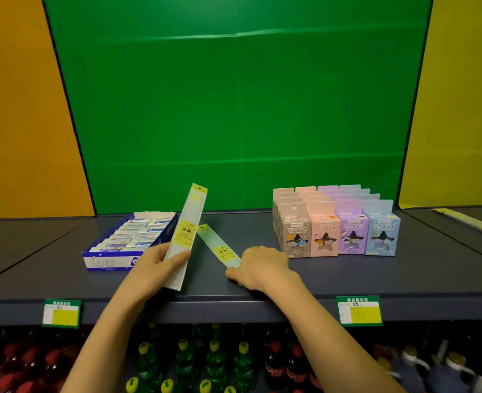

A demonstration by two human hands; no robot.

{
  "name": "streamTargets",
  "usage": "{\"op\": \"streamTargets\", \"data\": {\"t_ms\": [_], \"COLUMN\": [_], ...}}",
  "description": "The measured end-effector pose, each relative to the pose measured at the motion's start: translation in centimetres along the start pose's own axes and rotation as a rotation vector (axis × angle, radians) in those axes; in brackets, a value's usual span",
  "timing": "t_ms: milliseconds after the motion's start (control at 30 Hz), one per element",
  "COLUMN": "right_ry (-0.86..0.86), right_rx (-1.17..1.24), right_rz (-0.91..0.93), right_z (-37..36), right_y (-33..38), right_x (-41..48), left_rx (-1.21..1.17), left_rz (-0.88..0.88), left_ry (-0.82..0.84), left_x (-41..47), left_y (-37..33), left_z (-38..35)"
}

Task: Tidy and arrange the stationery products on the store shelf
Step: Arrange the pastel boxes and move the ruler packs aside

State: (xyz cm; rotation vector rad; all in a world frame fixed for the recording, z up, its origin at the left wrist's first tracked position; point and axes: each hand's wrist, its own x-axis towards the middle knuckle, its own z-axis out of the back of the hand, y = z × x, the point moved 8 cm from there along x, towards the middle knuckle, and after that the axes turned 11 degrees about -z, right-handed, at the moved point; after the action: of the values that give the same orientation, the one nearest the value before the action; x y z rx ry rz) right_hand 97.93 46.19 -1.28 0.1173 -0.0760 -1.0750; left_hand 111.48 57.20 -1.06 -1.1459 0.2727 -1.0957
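On the dark shelf (347,279), the left hand (156,263) grips a packaged ruler (185,231) tilted toward 1 o'clock. At 3 o'clock of it, the right hand (262,266) curls its fingers over the near end of a second ruler (217,246), which lies flat between the eraser box (112,260) and the sharpener boxes (339,234).

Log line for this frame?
left hand: grips raised ruler pack | right hand: touches flat ruler pack on shelf

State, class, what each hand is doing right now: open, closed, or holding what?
Left hand: holds the raised ruler pack.
Right hand: rests on near end of the flat ruler pack; grip cannot be told.
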Motion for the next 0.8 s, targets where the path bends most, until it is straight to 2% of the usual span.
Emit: {"op": "streamTargets", "data": {"t_ms": [100,233,333,433,600,700,800], "right_ry": [0.049,0.026,-0.066,-0.205,-0.335,-0.385,-0.420], "right_rx": [-0.020,-0.022,0.052,0.120,0.370,0.406,0.521], "right_rz": [0.047,0.145,0.199,0.243,0.110,-0.016,-0.140], "right_z": [0.0,0.3,1.5,3.7,7.5,8.6,9.1], "right_y": [0.1,-0.1,-1.0,-3.0,-10.5,-17.0,-25.0], "right_x": [0.3,-0.3,-2.1,-4.4,-6.5,-7.4,-8.4], "left_rx": [-0.069,-0.170,-0.227,-0.205,-0.141,-0.075,-0.185], "left_rz": [0.014,0.041,0.046,-0.013,-0.160,-0.250,-0.278], "left_ry": [-0.095,-0.195,-0.270,-0.269,-0.179,-0.112,-0.014], "left_x": [-1.1,-1.8,-1.8,-1.4,0.2,0.1,-0.9], "left_y": [0.1,-0.6,-1.9,-4.1,-8.2,-11.7,-14.9], "left_z": [0.8,0.8,0.2,-1.0,-4.8,-8.8,-14.1]}}
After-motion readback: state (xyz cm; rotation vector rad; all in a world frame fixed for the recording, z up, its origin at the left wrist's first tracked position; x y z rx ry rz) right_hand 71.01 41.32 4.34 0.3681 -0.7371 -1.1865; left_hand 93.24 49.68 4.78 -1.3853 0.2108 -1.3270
